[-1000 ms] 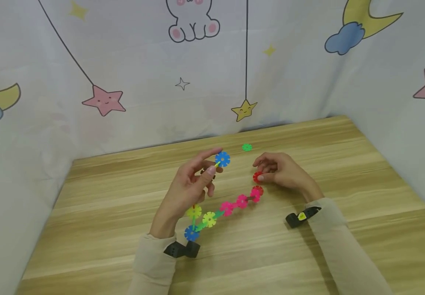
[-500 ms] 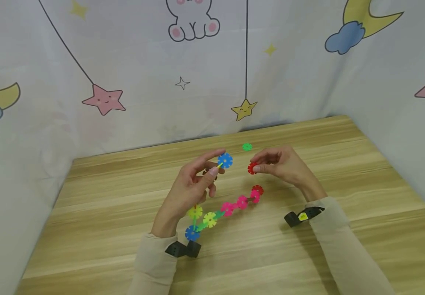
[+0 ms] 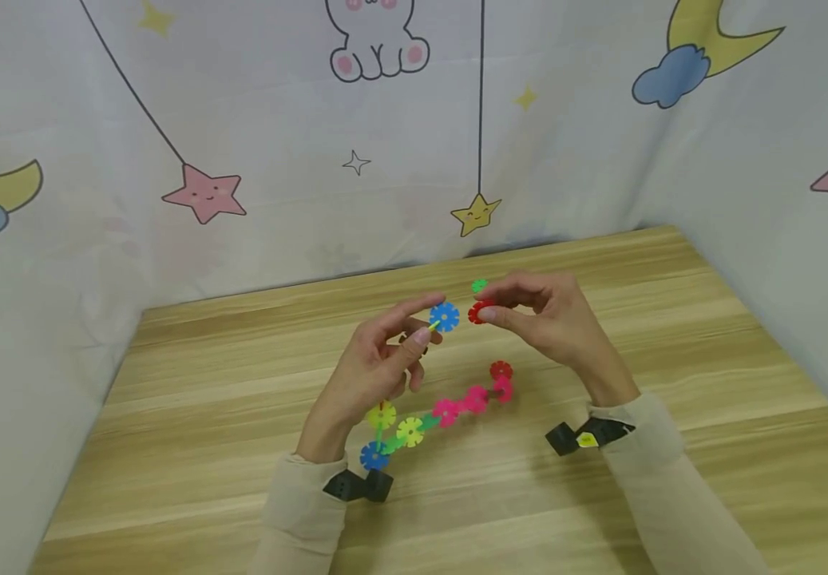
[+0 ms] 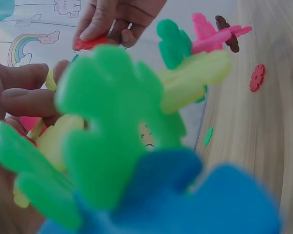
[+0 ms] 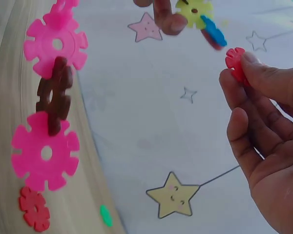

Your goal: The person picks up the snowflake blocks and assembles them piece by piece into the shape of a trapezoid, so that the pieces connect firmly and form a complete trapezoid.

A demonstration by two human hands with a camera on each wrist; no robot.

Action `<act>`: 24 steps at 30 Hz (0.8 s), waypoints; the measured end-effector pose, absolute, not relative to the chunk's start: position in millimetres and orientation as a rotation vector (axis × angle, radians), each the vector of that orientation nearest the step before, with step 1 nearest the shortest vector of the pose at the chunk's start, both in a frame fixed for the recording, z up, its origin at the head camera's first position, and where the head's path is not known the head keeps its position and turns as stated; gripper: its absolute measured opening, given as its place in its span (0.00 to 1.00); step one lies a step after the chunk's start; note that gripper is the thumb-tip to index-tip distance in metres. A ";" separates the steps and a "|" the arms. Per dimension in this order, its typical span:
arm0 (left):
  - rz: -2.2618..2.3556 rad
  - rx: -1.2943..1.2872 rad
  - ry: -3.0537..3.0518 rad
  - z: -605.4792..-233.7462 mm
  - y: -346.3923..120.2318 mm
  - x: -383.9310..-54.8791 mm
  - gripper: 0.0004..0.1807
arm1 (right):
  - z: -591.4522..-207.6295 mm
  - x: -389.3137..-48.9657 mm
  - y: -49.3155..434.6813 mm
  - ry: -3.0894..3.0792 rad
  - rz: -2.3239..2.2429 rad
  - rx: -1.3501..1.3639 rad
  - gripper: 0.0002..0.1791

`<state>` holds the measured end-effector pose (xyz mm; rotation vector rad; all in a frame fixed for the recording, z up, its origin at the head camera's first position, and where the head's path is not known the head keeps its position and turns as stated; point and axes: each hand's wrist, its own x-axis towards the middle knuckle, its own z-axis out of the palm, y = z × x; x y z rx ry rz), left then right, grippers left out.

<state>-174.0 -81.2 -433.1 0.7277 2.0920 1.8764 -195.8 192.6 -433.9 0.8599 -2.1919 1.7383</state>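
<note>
My left hand [image 3: 378,351] pinches a chain of interlocking snowflake discs near one end, where a blue disc [image 3: 445,317] stands out past the thumb, slotted to a yellow disc [image 5: 198,14]. The rest of the chain hangs below that hand and reaches right: a lower blue disc [image 3: 374,456], green and yellow ones, then pink discs [image 3: 445,413] with a brown disc [image 5: 53,95] among them. My right hand [image 3: 543,319] pinches a red snowflake disc [image 3: 478,311] between thumb and fingers. A small gap separates this red disc from the blue end disc.
One loose red disc [image 3: 501,370] lies on the wooden table [image 3: 191,447] near the chain's pink end. Farther back is a loose green disc [image 3: 479,285], partly behind the right fingers in the head view. A printed cloth [image 3: 277,160] walls off the back and sides.
My right hand has moved left and up with the red disc, closing in on the blue disc. The left hand has shifted slightly right, and the hanging chain has swayed a little.
</note>
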 end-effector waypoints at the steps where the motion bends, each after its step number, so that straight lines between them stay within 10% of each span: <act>1: 1.875 0.733 2.093 -433.2 -81.3 -173.9 0.24 | -432.2 -194.2 190.3 -2.178 1.717 0.872 0.10; 24: 1.974 0.696 2.099 -432.3 -74.4 -171.6 0.23 | -437.7 -190.8 170.6 -2.029 1.827 0.869 0.08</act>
